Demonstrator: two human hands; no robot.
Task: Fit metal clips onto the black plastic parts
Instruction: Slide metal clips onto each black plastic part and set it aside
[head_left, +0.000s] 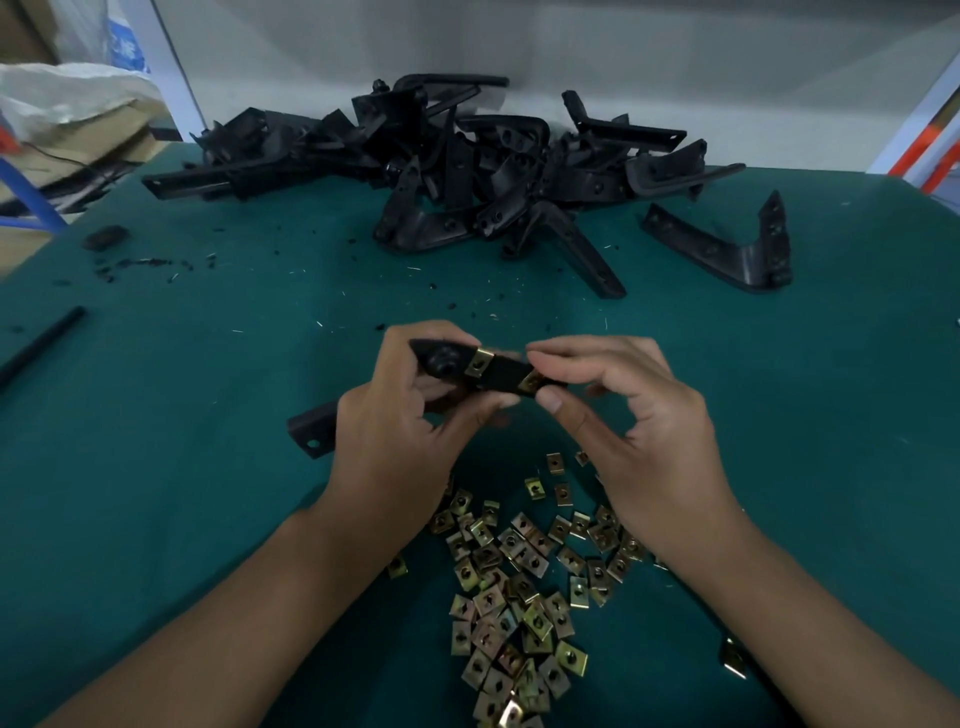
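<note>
Left hand (395, 431) grips black part (498, 371); right hand (634, 415) pinches clip (531, 383) on it.

Only the person's two forearms and hands show, reaching in from the bottom edge. The left hand (400, 431) and the right hand (644, 441) are both bare, without gloves. The forearms are bare too, from the wrists down to where they leave the view, so any sleeve must end higher up than the camera sees. No ring, watch, strap or bracelet shows on either wrist or on the fingers that face the camera. The fingernails look short and plain, though the picture is a little soft there and it is hard to be sure.
</note>
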